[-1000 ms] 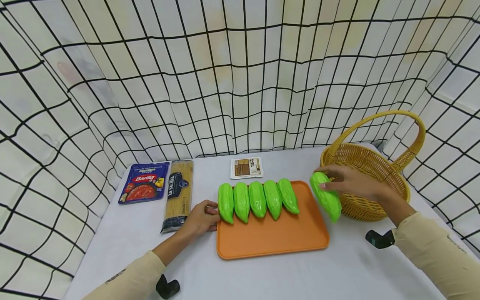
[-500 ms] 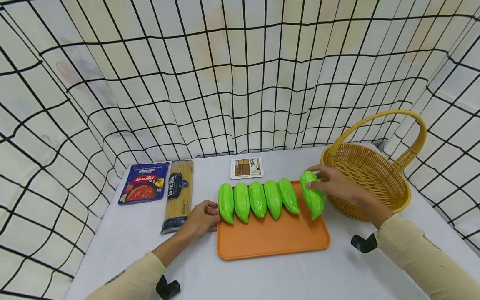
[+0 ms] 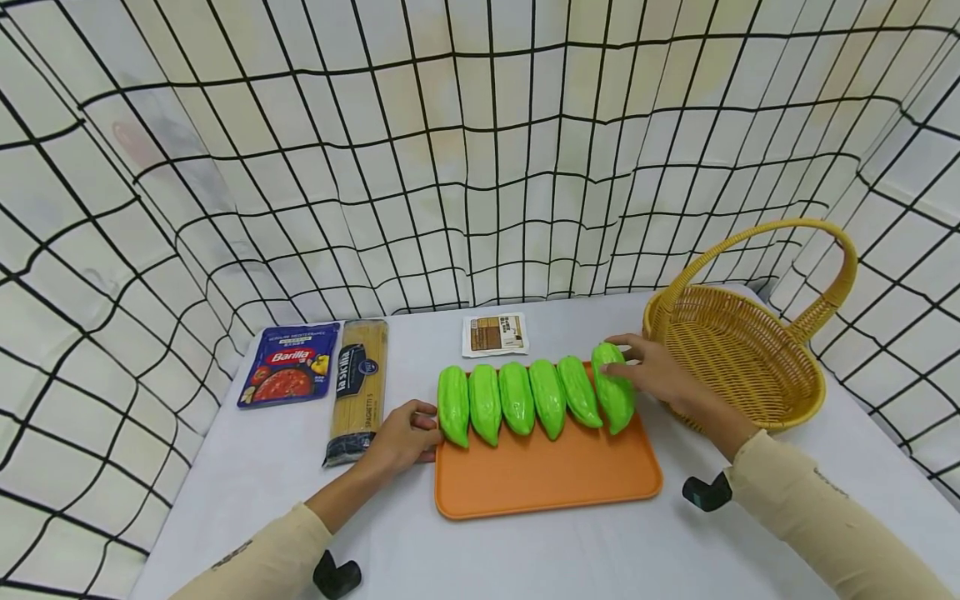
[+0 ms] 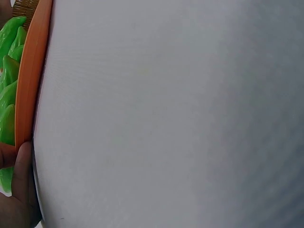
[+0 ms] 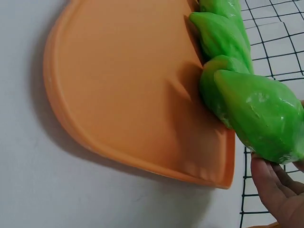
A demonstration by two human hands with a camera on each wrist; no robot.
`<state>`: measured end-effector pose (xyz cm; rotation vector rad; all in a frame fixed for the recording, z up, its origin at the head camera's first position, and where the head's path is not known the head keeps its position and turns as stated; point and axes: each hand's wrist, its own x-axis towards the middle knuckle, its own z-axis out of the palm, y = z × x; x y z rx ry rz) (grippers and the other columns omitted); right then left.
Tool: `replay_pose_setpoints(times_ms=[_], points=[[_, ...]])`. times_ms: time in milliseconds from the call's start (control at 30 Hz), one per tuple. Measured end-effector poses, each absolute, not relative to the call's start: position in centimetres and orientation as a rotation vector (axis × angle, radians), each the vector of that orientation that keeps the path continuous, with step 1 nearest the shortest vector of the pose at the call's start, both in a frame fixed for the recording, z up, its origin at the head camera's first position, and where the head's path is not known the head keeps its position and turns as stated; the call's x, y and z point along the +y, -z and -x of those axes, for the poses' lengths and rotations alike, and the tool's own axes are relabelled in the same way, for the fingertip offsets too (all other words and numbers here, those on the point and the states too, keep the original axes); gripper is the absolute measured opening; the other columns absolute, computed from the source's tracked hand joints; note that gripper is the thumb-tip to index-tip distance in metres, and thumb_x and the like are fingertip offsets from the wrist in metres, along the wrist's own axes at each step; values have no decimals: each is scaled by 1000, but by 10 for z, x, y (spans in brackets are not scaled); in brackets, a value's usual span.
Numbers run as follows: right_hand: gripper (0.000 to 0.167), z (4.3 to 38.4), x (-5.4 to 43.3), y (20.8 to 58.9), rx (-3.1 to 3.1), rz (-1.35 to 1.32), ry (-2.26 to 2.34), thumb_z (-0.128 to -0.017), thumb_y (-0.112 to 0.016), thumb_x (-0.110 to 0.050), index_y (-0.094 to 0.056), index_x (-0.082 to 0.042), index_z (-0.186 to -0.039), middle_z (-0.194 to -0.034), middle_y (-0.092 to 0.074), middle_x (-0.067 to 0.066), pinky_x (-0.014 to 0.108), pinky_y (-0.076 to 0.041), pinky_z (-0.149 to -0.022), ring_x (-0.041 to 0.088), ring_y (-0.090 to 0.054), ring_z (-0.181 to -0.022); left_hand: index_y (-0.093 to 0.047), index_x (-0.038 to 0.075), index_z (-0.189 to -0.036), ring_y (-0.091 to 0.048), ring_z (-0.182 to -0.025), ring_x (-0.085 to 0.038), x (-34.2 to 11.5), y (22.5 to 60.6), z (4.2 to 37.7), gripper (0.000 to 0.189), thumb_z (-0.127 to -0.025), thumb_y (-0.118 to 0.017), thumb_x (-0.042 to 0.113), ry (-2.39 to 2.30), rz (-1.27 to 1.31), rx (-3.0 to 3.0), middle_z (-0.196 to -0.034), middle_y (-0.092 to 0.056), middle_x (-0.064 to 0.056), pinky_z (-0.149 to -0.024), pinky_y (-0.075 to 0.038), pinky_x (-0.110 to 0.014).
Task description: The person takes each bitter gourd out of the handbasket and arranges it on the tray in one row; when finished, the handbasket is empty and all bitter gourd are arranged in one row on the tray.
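Note:
My right hand (image 3: 660, 373) holds a glossy green bitter melon (image 3: 613, 398) at the right end of the orange tray (image 3: 547, 485), thumb on one side and fingers at its far end. In the right wrist view this bitter melon (image 5: 263, 114) overlaps its neighbour, tapered tip toward the tray. Several more bitter melons (image 3: 516, 398) lie side by side along the tray's back edge, tips toward the front. At the tray's left edge, my left hand (image 3: 405, 437) pinches the rim; the left wrist view shows thumb and finger (image 4: 23, 173) on the rim there.
A yellow wicker basket (image 3: 738, 354) with a tall handle stands right of the tray. On the left lie a spaghetti pack (image 3: 358, 392) and a blue Barilla pouch (image 3: 291, 365). A small flat packet (image 3: 495, 335) sits behind the tray. Black netting (image 3: 487, 158) encloses the white table.
My right hand has carried the bitter melon left from beside the basket to the row's right end over the tray. The left hand has stayed at the tray's rim.

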<state>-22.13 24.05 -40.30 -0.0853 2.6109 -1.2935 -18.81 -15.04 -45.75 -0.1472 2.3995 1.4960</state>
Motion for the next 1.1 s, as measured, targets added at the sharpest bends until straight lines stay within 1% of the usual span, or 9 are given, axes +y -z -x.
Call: replay_pose_setpoints(times_ms=[267,367,500,600,867,1100], points=[[69,225,235,408,2598,-35,1330,-93,-69,-35,-41,-2,-147,-139,-50,29,34,-55,-86,39,-54,-124,-56,2,-131,-63,-88,-20,-151,458,188,42,-90,-66,3,-1505,143,2397,-106,-55,-12,-69,-64,-29],[69,226,234,409,2609,-42,1311,-93,-68,-36,-41,-2,-148,-142,-49,29,37,-55,-89,40,-52,-127,-56,2,-131,-63,-88,-20,-151,459,188,43,-89,-66,3,-1507,144,2396,-106,-55,-12,-69,-64,-29],[66,227,232,409,2615,-62,1292,-94,-67,-35,-43,-4,-148,-145,-46,29,45,-52,-99,42,-48,-132,-55,1,-131,-63,-88,-20,-152,459,189,43,-89,-66,3,-1514,156,2390,-106,-55,-12,-69,-64,-29],[64,229,230,410,2621,-62,1292,-94,-66,-33,-45,-3,-147,-146,-46,30,50,-50,-104,43,-47,-133,-55,1,-131,-64,-88,-20,-152,459,188,43,-89,-66,3,-1512,160,2392,-106,-55,-12,-69,-64,-29],[60,234,230,422,2639,-68,1274,-96,-63,-30,-46,0,-144,-143,-48,32,53,-48,-105,45,-49,-130,-55,1,-131,-63,-87,-20,-151,458,188,43,-89,-66,3,-1511,159,2397,-105,-55,-12,-68,-64,-29],[61,235,229,430,2621,-86,1277,-96,-63,-30,-44,0,-146,-145,-46,31,55,-47,-107,45,-48,-131,-55,1,-131,-63,-88,-20,-150,456,187,43,-89,-67,4,-1506,144,2400,-106,-56,-13,-68,-64,-30]])
